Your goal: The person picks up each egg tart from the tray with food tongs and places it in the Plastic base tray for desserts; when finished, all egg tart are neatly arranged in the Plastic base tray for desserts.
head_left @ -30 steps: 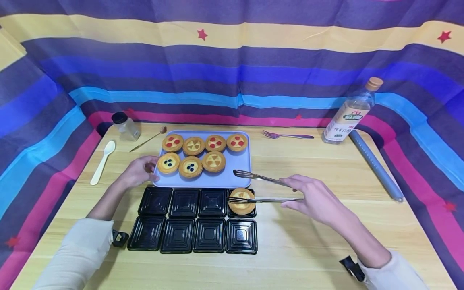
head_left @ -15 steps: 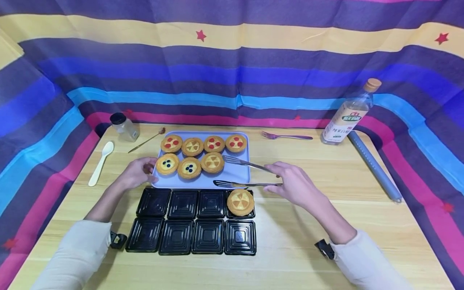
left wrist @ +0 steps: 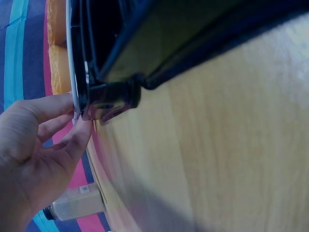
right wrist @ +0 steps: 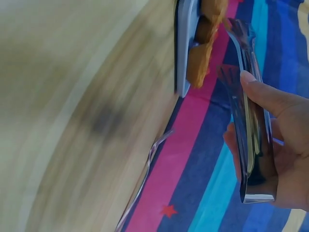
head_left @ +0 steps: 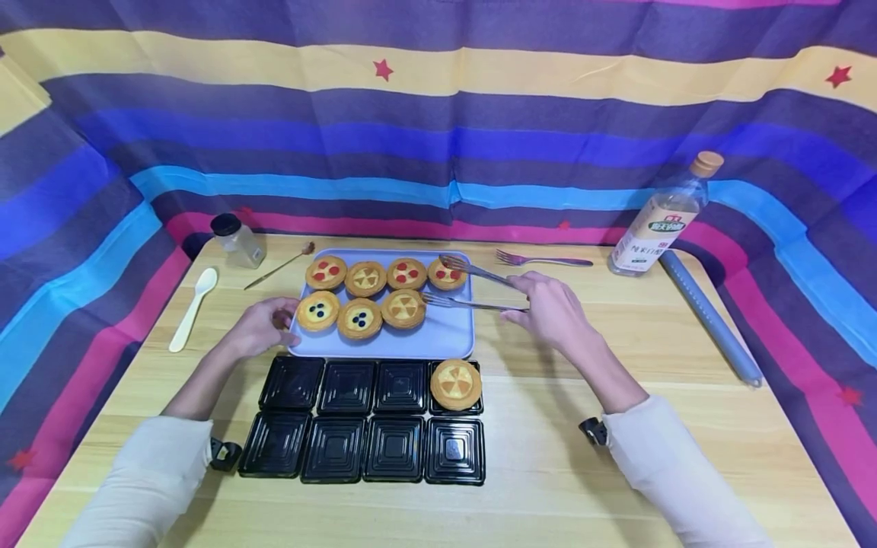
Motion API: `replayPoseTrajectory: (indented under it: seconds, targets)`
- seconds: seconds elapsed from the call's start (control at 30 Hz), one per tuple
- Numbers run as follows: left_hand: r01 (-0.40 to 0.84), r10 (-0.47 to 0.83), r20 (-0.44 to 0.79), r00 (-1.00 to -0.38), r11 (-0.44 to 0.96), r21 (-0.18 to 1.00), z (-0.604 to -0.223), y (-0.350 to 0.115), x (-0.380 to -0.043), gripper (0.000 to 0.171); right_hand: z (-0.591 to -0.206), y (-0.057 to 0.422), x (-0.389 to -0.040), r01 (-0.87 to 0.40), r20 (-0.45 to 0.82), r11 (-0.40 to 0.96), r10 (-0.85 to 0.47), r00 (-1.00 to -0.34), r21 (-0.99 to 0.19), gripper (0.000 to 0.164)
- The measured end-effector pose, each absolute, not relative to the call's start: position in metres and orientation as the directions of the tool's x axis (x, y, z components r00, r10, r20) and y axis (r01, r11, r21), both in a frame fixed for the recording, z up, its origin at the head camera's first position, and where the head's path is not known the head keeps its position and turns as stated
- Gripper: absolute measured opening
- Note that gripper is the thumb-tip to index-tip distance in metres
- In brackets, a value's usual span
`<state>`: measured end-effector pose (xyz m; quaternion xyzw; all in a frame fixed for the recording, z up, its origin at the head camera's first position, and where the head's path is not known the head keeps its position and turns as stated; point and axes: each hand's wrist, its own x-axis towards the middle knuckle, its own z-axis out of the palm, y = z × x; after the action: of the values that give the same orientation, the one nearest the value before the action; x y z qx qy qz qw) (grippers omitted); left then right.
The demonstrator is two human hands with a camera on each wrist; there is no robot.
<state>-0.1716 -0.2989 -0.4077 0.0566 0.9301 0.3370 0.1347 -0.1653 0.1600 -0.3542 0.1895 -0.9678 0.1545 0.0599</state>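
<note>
My right hand (head_left: 551,308) holds metal tongs (right wrist: 251,145) with slotted ends. Their spread tips hang over the right part of a lavender tray (head_left: 445,335), and one overlaps the back right tart (head_left: 447,274) in the head view. On the tray lie several tarts, topped with red pieces, blueberries (head_left: 359,319) or pale wedges (head_left: 403,309). My left hand (head_left: 260,327) pinches the tray's left edge between thumb and fingers, as the left wrist view shows. In front, one wedge-topped tart (head_left: 455,384) sits in the back right black square container (head_left: 435,405).
Two rows of black containers (head_left: 336,449) stand before the tray. Left are a white spoon (head_left: 194,308), a thin stick-like utensil (head_left: 279,266) and a black-lidded jar (head_left: 238,242). Behind on the right are a fork (head_left: 544,259), a leaning bottle (head_left: 654,224) and a grey-blue rod (head_left: 709,316).
My right hand has moved the tongs from around the tart in the black container back and up over the tray's right side. That tart stays in the container; my left hand keeps its place.
</note>
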Motion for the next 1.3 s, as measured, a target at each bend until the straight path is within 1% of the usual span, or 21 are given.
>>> replayPoseTrajectory:
  seconds: [0.2, 0.6, 0.9, 1.3]
  targets:
    - [0.01, 0.198, -0.219, -0.955, 0.763, 0.646, -0.409, -0.299, -0.171, 0.063, -0.357, 0.163, -0.178, -0.316, 0.143, 0.905, -0.286, -0.948, -0.286, 0.063]
    - [0.015, 0.203, -0.22, -0.954, 0.767, 0.641, -0.409, -0.298, -0.172, 0.062, -0.365, 0.166, -0.187, -0.268, 0.093, 0.927, -0.252, -0.963, -0.264, 0.064]
    - [0.024, 0.206, -0.21, -0.956, 0.764, 0.645, -0.408, -0.296, -0.171, 0.063, -0.365, 0.164, -0.189, -0.28, 0.084, 0.932, -0.268, -0.96, -0.229, 0.058]
    - [0.017, 0.194, -0.21, -0.958, 0.771, 0.636, -0.408, -0.297, -0.171, 0.062, -0.365, 0.165, -0.186, -0.309, 0.124, 0.922, -0.287, -0.95, -0.233, 0.054]
